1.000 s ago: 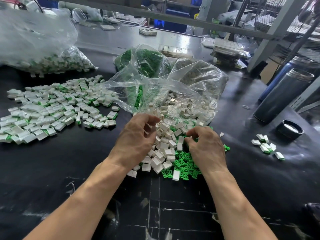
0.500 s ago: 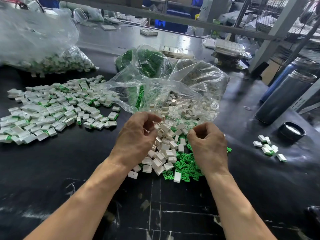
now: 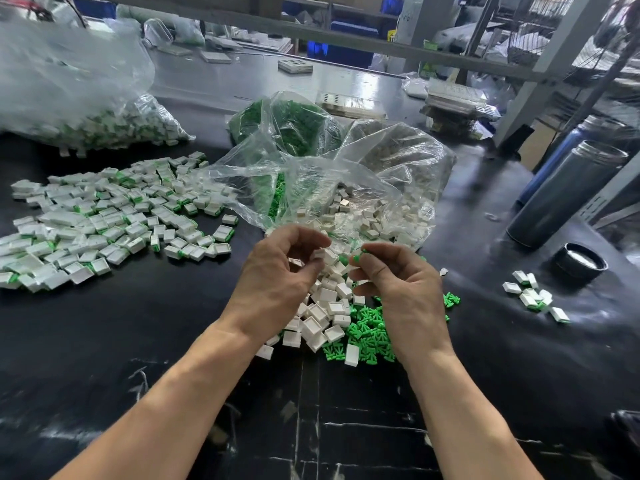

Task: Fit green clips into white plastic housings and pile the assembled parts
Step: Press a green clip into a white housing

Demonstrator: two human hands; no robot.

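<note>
Housing (image 3: 319, 254) white, sq; clip (image 3: 356, 258) green

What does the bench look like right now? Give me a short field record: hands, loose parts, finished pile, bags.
left hand: pinches a white housing at its fingertips
right hand: pinches a green clip
fit: not yet done; clip and housing are close but apart
loose housings: heap under the hands
loose clips: beside that heap, under the right hand
assembled pile: spread out on the left
small assembled group: far right
open bag: behind the hands, holds white housings
</note>
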